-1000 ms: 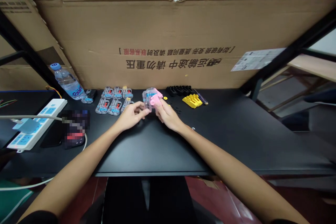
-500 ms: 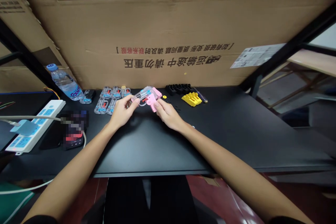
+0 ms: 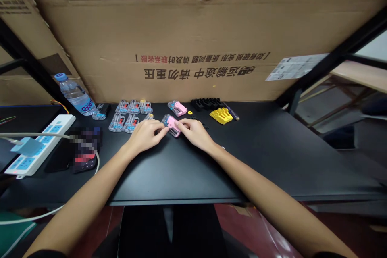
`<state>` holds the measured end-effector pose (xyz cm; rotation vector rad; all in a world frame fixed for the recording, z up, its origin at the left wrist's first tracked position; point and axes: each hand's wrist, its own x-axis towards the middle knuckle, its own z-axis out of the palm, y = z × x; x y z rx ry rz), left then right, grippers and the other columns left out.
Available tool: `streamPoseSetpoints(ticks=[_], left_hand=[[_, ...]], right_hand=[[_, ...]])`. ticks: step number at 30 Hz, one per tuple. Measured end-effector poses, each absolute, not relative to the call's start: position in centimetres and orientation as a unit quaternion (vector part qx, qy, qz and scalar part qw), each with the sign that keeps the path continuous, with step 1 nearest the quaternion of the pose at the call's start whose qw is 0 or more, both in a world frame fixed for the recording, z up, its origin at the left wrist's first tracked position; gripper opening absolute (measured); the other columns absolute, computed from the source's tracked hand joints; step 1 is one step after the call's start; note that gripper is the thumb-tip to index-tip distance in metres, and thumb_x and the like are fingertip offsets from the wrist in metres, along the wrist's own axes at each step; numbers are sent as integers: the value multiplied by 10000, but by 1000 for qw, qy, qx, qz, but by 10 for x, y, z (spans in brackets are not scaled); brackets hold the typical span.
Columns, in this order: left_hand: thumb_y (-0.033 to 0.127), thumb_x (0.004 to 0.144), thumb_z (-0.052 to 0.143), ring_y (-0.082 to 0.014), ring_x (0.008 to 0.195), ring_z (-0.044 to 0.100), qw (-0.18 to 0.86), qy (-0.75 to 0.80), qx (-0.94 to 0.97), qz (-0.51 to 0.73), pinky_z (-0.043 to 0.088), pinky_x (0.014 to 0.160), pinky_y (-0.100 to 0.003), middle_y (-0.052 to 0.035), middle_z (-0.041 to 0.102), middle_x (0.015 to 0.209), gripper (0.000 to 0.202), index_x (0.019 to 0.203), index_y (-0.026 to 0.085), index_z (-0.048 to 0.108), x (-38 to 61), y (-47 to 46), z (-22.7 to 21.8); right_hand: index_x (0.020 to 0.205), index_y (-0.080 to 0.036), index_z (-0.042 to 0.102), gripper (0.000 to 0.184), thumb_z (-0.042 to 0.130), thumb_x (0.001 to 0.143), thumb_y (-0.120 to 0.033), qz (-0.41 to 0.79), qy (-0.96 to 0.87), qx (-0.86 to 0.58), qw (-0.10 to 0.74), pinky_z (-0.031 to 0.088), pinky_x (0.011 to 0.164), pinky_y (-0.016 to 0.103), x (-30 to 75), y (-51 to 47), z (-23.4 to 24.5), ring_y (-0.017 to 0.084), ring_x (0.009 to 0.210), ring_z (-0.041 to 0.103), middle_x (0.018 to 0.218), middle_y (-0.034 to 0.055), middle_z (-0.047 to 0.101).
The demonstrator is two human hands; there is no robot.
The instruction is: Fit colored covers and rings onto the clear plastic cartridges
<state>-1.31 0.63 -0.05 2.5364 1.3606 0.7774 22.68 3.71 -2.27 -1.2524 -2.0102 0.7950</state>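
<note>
A small folded toy gun (image 3: pixel 172 125), pink with a clear body and blue bits inside, lies at the table surface between my hands. My right hand (image 3: pixel 193 132) grips its pink end with thumb and fingers. At its near left side is my left hand (image 3: pixel 148 134), fingers curled and thumb tip against the toy. Just behind sits a second pink-and-clear toy gun (image 3: pixel 177 108), folded flat. Left of that, clear folded toys (image 3: pixel 116 122) with red and blue insides stand in rows, partly covered by my left hand.
Black parts (image 3: pixel 205 103), yellow parts (image 3: pixel 221 115), a yellow ring (image 3: pixel 190 113) and a dark pen-like tool (image 3: pixel 232 112) lie to the right. A water bottle (image 3: pixel 75 96), power strip (image 3: pixel 42 145) and cable are at left. A cardboard wall (image 3: pixel 187 28) closes off the back.
The pink toy gun, stretched out and held up between both hands before, is now folded compact and lower, nearer me. The second pink toy behind it has come fully into view.
</note>
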Motion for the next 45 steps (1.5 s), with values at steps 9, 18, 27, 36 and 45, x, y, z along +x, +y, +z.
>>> streamPoseSetpoints(ticks=[9,18,27,36,45], left_hand=[[355,1102,527,-214,800,659,59,456,849,258,386,760,-353,-47,745,811,372,832,213,739,-11,7,-2],[240,1034,530,-215,827,668,64,476,830,283,415,812,-360,-36,742,851,244,850,212,688,-11,7,0],[257,1036,533,-199,769,645,64,464,839,278,401,789,-357,-18,711,797,254,840,208,687,-6,4,-3],[240,1024,550,-206,764,651,76,468,835,280,393,782,-350,-18,718,795,240,831,218,691,-6,4,-3],[238,1016,542,-195,750,645,86,466,834,283,372,787,-355,-9,721,795,241,822,214,683,-8,5,-3]], right_hand=[[1003,-233,820,340,546,1081,-420,195,-827,-389,355,566,881,408,229,28,-12,257,899,707,1002,97,781],[1512,-246,684,462,527,1098,-380,94,-900,-362,224,433,1246,556,225,37,-23,336,1471,571,1556,123,659],[1663,-257,510,580,465,1122,-463,8,-889,-421,178,277,1315,622,221,56,-38,369,1651,278,1729,80,480],[1672,-248,494,620,473,1099,-483,-4,-856,-488,174,345,1242,627,222,62,-43,431,1539,400,1723,122,480],[1547,-151,613,538,424,1081,-342,25,-804,-526,277,441,1157,545,249,70,-16,383,1396,556,1556,178,643]])
